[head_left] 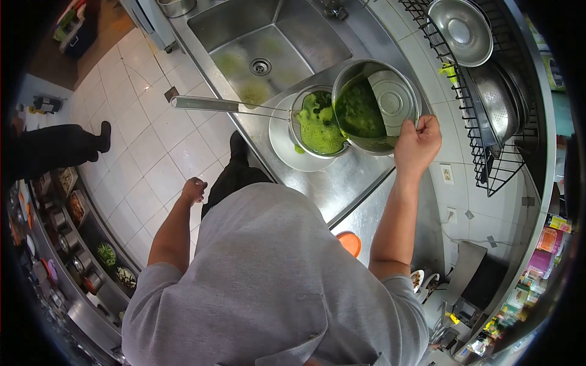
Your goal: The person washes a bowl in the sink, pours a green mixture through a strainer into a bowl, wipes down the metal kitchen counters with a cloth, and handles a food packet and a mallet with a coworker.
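My right hand (418, 139) grips the rim of a metal pot (397, 100), which is tilted to the left. Dark green liquid (361, 110) lies in the pot, against its lower side. The pot's lip is over a long-handled strainer (204, 105), whose basket holds bright green, foamy liquid (320, 128). Beneath the strainer is a round white vessel (282, 149) on the steel counter; most of it is hidden. My left hand (194, 190) hangs by my side over the floor, fingers curled, with nothing visible in it.
A steel sink (293, 46) with green residue around its drain lies beyond the strainer. On the right, a black wire rack (488, 177) holds metal bowls (461, 33). An orange lid (349, 244) sits near my right forearm. Another person's dark-clothed leg (61, 143) shows at left.
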